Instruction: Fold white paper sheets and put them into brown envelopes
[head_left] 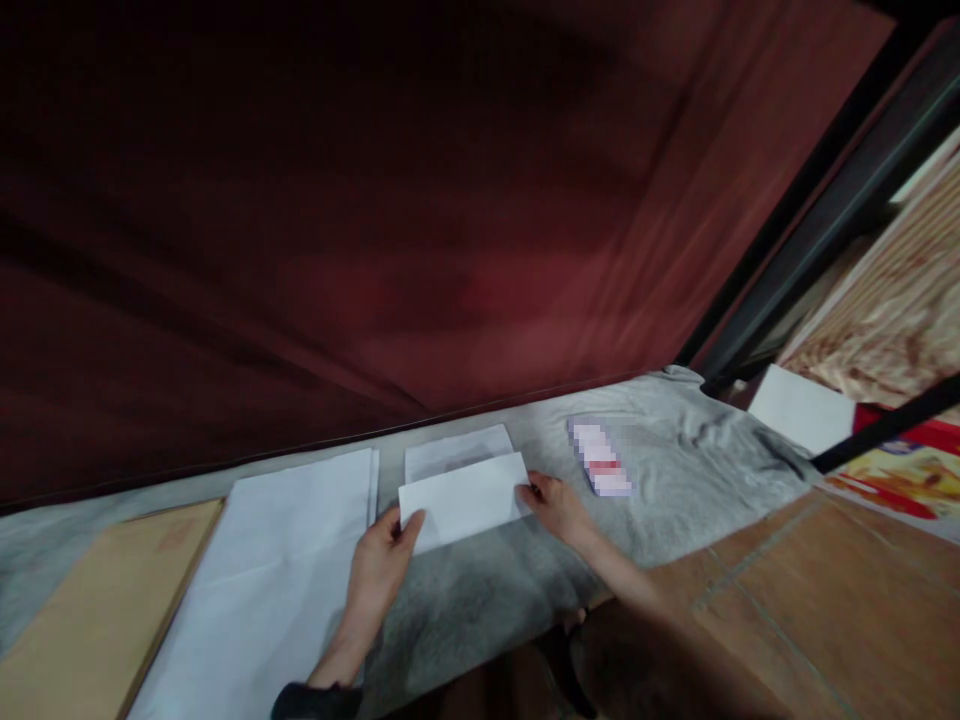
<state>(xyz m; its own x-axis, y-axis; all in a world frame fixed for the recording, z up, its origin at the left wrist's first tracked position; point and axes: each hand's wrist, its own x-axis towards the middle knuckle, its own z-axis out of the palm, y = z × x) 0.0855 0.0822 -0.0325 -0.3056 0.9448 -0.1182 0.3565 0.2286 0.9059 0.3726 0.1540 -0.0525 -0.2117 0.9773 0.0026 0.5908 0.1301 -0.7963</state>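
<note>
With my left hand (379, 565) I pinch the left end of the white paper (465, 505), with my right hand (559, 510) its right end. It is above the grey cloth (480, 620), partly covering the farther paper (457, 448). I should press lightly and equally at both ends, so that no crease comes.

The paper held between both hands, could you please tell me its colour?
The paper is white, as the head view shows.
</note>
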